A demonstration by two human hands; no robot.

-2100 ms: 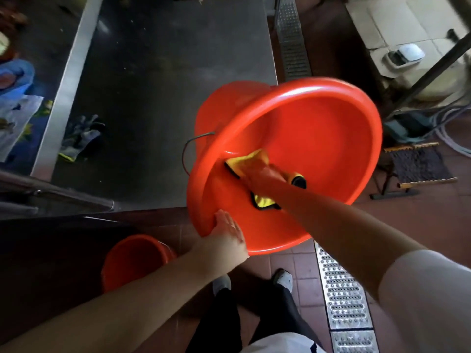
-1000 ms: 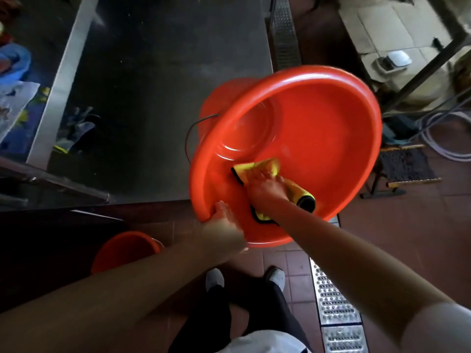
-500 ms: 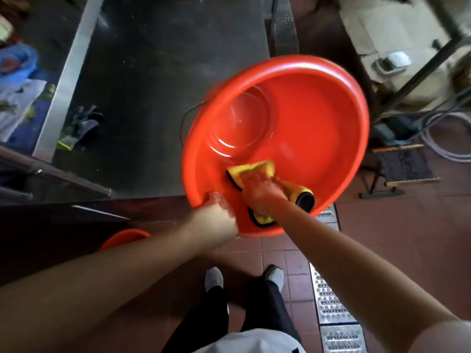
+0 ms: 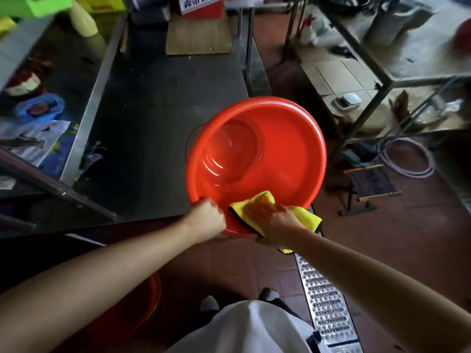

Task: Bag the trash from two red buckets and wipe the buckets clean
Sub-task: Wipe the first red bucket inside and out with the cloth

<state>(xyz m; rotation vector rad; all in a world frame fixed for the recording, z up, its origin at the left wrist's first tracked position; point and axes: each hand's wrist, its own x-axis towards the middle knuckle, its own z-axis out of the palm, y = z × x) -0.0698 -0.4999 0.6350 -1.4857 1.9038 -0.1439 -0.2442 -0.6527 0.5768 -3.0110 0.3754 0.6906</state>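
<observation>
Head view, wiping step in hand. Red bucket (image 4: 280, 149) held tilted in the air at centre frame, mouth facing the camera, inside bare of trash and glossy. Left hand (image 4: 207, 217) clenched round the rim at about seven o'clock of the mouth, steadying it. Right hand (image 4: 277, 222) pressing a yellow cloth (image 4: 257, 200) over the rim at about six o'clock, fingers spread on the cloth inside the wall, thumb side apparently under the lip; cloth folded across the edge, its tail hanging outside. Thin wire handle (image 4: 190, 138) showing at nine o'clock behind the rim.

Judged: interior mostly done, edge and lip now being worked. Next move likely calls for sliding the cloth along the rim while turning the bucket with the gripping hand, firm hold needed against the smooth plastic. Second red bucket (image 4: 150, 296) low on the floor at seven o'clock, partly hidden by the left forearm; whether wiped yet, cannot tell.

Dark steel table (image 4: 158, 110) at eleven o'clock, cardboard sheet (image 4: 198, 34) at its far end. Reddish tiled floor (image 4: 420, 238) below, perforated metal drain grate (image 4: 323, 301) at five o'clock, coiled hose (image 4: 407, 159) and metal-framed shelving (image 4: 382, 77) at two o'clock.
</observation>
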